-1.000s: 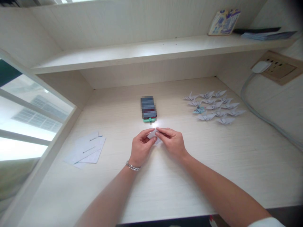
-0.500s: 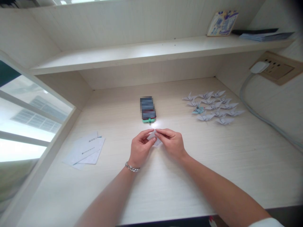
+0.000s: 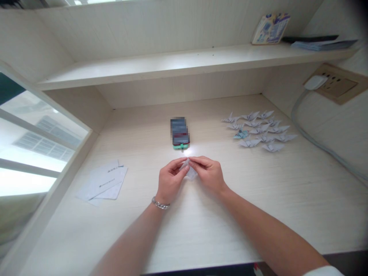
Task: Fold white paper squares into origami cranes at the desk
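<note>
Between my two hands is a small piece of folded white paper (image 3: 191, 174), held just above the desk (image 3: 184, 230). My left hand (image 3: 170, 180), with a chain bracelet (image 3: 160, 203) on its wrist, pinches the paper's left side between thumb and fingers. From the other side, my right hand (image 3: 209, 173) pinches it near the top, so the fingertips of both hands almost meet there. Fingers cover much of the paper. Beyond the hands lies a phone (image 3: 179, 131) with a green piece at its near end.
Several white paper cranes (image 3: 261, 129) and a blue one (image 3: 240, 134) stand at the back right. Loose paper sheets (image 3: 106, 180) lie on the left. A cable (image 3: 304, 132) hangs from the wall socket (image 3: 336, 82). Above the desk runs a shelf (image 3: 161, 65).
Both hands stay in nearly the same place. The fingers on the folded paper have shifted very slightly, and a little more of its lower part shows.
</note>
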The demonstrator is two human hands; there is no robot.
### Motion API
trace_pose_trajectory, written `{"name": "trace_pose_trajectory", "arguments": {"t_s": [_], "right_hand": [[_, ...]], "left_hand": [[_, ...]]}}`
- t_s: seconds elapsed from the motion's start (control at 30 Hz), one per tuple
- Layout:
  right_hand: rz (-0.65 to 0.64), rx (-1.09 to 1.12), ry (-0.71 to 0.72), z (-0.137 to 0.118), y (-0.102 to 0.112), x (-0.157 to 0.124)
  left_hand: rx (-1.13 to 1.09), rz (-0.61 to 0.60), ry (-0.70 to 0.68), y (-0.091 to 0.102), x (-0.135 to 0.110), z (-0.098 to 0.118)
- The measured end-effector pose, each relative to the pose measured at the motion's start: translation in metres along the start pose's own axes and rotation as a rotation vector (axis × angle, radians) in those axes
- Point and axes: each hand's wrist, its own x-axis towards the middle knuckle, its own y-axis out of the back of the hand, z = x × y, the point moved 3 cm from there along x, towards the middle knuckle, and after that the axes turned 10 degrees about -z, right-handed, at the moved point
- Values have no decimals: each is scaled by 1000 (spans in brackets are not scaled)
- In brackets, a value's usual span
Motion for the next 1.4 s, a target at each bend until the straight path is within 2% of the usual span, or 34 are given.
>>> {"name": "trace_pose_trajectory", "arguments": {"t_s": [0.2,0.53,0.83,1.4], "right_hand": [[-31,-22,11,-1,0,1],[-97,-47,-25,-1,-1,1],[-80,-34,-51,-2,-3,1],[-161,-83,5,-2,-1,2]], "left_hand": [[43,49,2,3,1,2],[87,65,34,7,4,0],[68,55,31,7,4,-1],[45,38,47,6,3,-3]]}}
